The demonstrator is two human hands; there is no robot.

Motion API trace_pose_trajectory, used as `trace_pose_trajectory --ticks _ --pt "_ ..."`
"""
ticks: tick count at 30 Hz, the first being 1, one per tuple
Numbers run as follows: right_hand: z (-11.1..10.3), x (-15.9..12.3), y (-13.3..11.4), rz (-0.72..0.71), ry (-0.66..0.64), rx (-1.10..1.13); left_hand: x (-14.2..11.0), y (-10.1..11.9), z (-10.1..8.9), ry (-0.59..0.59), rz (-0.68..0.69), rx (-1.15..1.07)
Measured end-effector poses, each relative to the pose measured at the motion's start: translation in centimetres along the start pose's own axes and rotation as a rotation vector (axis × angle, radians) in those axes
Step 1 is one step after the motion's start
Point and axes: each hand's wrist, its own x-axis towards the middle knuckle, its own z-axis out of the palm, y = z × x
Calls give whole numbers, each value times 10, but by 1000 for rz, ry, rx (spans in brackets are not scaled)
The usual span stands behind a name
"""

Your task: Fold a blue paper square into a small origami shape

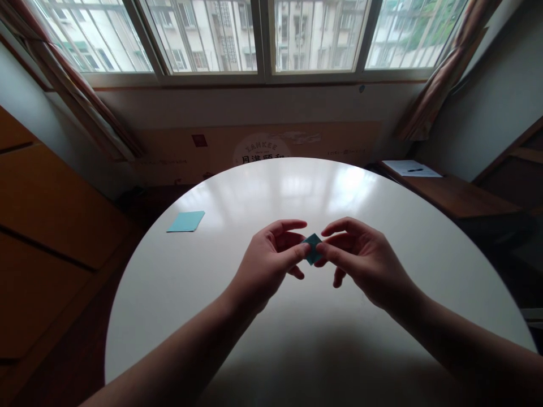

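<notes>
Beyond the far edge of the round white table (pixel 161 316) runs a sliding window (pixel 271 39), and past the table's far right side stands a brown wooden desk (pixel 475 196). On that desk lies a white sheet of paper (pixel 392 166). Above the middle of the table, the left hand (pixel 263 257) pinches the left corner of a small folded piece, and the right hand (pixel 371 254) pinches its right corner; the other fingers of both are loosely curled or spread. Near the table's left edge lies light-blue square paper (pixel 186 221), flat, with no fold to be seen. A dark pen (pixel 415 170) rests on the white sheet, off the table's far right. Smallest is the teal folded paper (pixel 313 241) between the thumbs, above the table: already a compact diamond, so several folds look done, while the square remains unfolded; whether the diamond needs more creasing, I cannot tell.
</notes>
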Motion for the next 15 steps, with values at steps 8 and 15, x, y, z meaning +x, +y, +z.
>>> trace_pose_trajectory --ticks 8,15 --pt "-3 2 0 122 -88 -20 0 1 0 39 -37 -10" --pt "-1 1 1 130 -114 -14 1 -3 -1 41 -64 -40"
